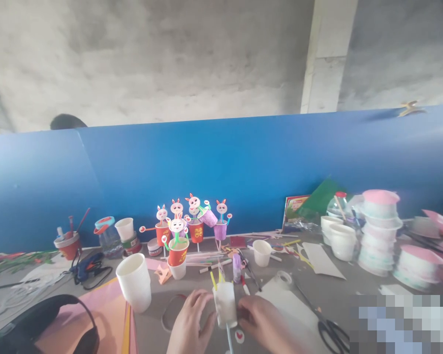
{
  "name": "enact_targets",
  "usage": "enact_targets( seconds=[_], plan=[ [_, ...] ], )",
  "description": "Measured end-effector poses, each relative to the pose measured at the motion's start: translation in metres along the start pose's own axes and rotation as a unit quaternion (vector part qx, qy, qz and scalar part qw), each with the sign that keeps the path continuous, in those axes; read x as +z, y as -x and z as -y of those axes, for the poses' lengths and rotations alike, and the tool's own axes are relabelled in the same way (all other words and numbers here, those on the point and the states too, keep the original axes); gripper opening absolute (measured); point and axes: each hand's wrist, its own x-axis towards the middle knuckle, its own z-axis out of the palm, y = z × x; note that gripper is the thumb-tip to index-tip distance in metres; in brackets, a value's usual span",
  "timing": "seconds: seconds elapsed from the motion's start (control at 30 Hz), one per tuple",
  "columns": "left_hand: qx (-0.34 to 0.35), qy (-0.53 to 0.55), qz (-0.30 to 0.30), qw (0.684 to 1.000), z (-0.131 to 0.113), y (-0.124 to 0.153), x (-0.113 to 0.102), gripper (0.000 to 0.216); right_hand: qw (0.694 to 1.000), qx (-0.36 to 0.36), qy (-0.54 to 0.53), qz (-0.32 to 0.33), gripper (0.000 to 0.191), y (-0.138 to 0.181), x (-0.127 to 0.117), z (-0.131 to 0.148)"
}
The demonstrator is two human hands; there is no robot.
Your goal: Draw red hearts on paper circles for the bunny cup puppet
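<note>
Between my hands is a white paper cup (224,301), with yellow straws (213,281) at its far end and a pale blue straw (229,337) coming out towards me. My left hand (192,320) is curved about the cup's left side, its fingertips against it. On the other side, my right hand (257,318) is partly blurred, its fingers curled in close to the cup; anything in them is hidden. A small white disc with a red heart (239,336) lies just below the cup. A purple glue stick (237,268) stands right behind it.
Rabbit-faced straw figures in red and purple cups (177,251) stand behind. A tall stack of white cups (134,282) is at left, beside coloured paper (107,319) and a black headset (40,327). Black scissors (332,334) and white paper (288,307) lie right. A blue partition (221,167) closes the back.
</note>
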Motion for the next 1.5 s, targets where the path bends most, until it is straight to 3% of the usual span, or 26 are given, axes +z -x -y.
enact_targets(
  seconds=[0.17,0.3,0.5,0.57,0.67,0.73,0.83,0.93,1.03,1.23,1.5],
  plan=[
    [-0.011,-0.039,0.056,0.998,-0.009,-0.005,0.01,0.048,0.999,-0.042,-0.021,-0.01,0.01,0.001,0.004,0.007],
    [-0.072,-0.095,0.1,0.988,-0.015,-0.011,0.019,0.061,0.998,-0.049,-0.031,-0.04,0.011,-0.002,0.005,0.001],
    [-0.087,-0.123,0.036,0.988,0.0,-0.008,0.042,0.052,0.987,0.017,-0.047,-0.155,0.021,-0.04,-0.005,-0.025],
    [-0.088,-0.114,0.032,0.989,0.007,-0.006,0.051,0.058,0.985,0.019,-0.069,-0.158,0.03,-0.056,-0.007,-0.03],
    [-0.079,-0.092,0.016,0.992,0.017,-0.004,0.055,0.064,0.984,0.002,-0.104,-0.145,0.026,-0.071,-0.01,-0.028],
    [-0.049,-0.075,-0.024,0.996,0.02,-0.007,0.045,0.058,0.982,-0.023,-0.128,-0.137,0.029,-0.07,-0.017,-0.021],
    [0.038,-0.053,-0.08,0.995,0.01,-0.018,0.009,0.047,0.977,-0.073,-0.169,-0.106,0.035,-0.055,-0.037,-0.002],
    [0.122,-0.054,-0.088,0.987,-0.015,-0.035,-0.029,0.055,0.97,-0.114,-0.215,-0.026,0.03,-0.032,-0.055,0.022],
    [0.167,-0.012,-0.039,0.985,-0.036,-0.048,-0.043,0.032,0.953,-0.129,-0.27,0.056,0.035,-0.014,-0.059,0.042],
    [0.114,0.014,-0.013,0.993,-0.038,-0.044,-0.03,0.029,0.934,-0.132,-0.325,0.061,0.028,-0.001,-0.044,0.048],
    [0.016,-0.02,0.032,0.999,0.001,-0.029,-0.053,0.033,0.931,-0.083,-0.354,-0.012,0.009,0.005,-0.037,0.019]
  ],
)
